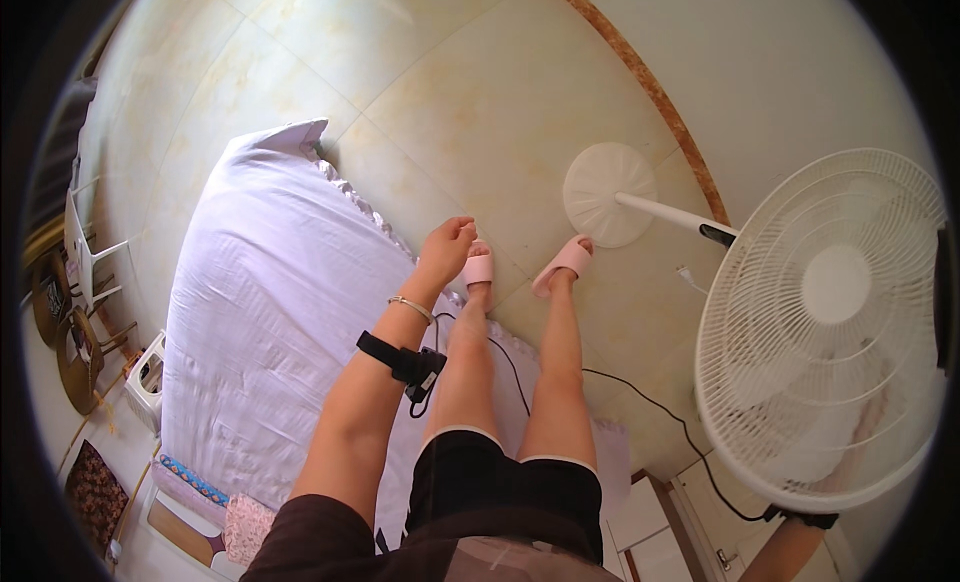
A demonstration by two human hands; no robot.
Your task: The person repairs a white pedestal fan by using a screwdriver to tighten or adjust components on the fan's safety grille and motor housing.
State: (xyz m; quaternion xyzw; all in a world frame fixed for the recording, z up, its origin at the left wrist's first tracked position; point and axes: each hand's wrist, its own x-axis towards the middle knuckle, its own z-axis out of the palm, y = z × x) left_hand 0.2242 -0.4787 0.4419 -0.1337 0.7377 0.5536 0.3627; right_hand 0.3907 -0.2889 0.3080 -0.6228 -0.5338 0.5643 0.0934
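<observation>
My left hand (447, 250) hangs over the edge of a bed with a pale lilac sheet (270, 272), close above one pink slipper (479, 269). Its fingers curl in loosely, with nothing visible in them. The wrist wears a bracelet (410, 306) and a black strap (385, 352) with a small device and cable. At the lower right, my right forearm (785, 554) reaches behind the round grille of a white standing fan (800, 327). Only a faint skin-coloured shape shows through the grille, so the right fingers cannot be made out.
The fan's round white base (597, 197) stands on the tiled floor near a brown border strip (650, 82). A black cable (690, 437) runs between my legs and right arm. A white plastic stool (148, 382) and wooden chairs (80, 357) stand beyond the bed at left.
</observation>
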